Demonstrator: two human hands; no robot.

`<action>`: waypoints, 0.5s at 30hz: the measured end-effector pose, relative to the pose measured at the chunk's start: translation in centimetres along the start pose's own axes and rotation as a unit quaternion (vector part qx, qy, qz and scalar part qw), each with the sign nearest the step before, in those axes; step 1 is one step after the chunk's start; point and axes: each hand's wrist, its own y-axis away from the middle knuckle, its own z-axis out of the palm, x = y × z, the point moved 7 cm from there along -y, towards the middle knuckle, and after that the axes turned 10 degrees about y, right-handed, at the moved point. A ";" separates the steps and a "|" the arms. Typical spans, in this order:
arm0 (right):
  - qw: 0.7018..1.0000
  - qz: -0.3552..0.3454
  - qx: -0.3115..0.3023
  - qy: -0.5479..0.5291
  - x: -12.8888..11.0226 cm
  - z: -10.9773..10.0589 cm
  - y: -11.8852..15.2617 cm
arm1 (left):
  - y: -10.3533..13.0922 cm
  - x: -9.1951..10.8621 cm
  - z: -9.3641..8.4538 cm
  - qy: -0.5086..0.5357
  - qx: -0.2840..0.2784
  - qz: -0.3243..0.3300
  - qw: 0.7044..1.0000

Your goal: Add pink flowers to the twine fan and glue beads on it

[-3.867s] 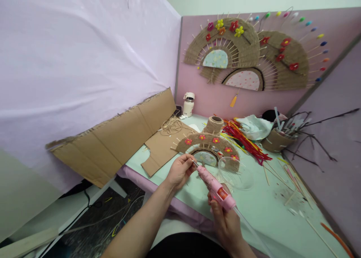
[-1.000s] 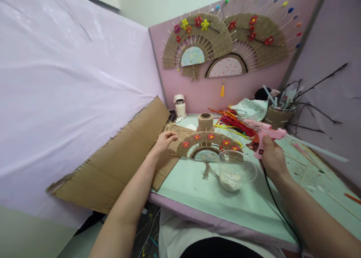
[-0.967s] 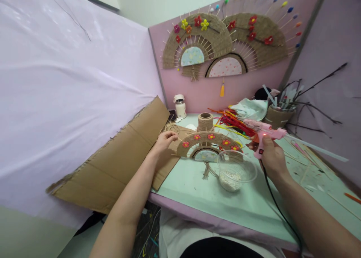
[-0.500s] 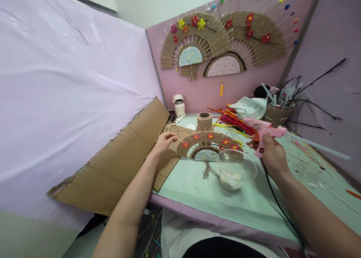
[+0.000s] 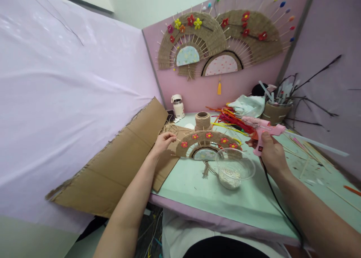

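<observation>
A pink hot glue gun (image 5: 263, 129) is gripped in my right hand (image 5: 272, 152), its nozzle pointing left and a long clear glue stick (image 5: 318, 142) sticking out of its back. My left hand (image 5: 164, 142) pinches the end of a thin stick at the left edge of a twine-woven fan (image 5: 195, 137). Red flowers with yellow centres line the fan's curved band, and a pale patterned half-circle (image 5: 205, 154) fills its lower middle. In front of the fan's right part stands a clear plastic bowl (image 5: 235, 173) holding small white beads or grains.
A twine spool (image 5: 202, 120) stands behind the fan, with red and orange pipe cleaners (image 5: 232, 120) to its right. Cardboard (image 5: 113, 162) leans at the left. A pot with branches (image 5: 276, 112) and a white bottle (image 5: 178, 106) stand at the back. The glue gun's black cord (image 5: 278, 203) crosses the table.
The whole view has shifted slightly, with things a little further left in the picture. Both hands keep their holds on the stick and the glue gun.
</observation>
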 end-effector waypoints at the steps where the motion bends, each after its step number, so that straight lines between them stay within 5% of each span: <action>1: 1.000 -0.001 -0.003 -0.003 0.1 0.0 0.0 | 0.0 0.0 0.0 0.001 0.000 0.000 1.000; 15: 1.000 -0.008 -0.009 -0.013 0.1 0.0 -0.1 | -0.2 -0.1 -0.3 -0.036 0.000 0.006 0.999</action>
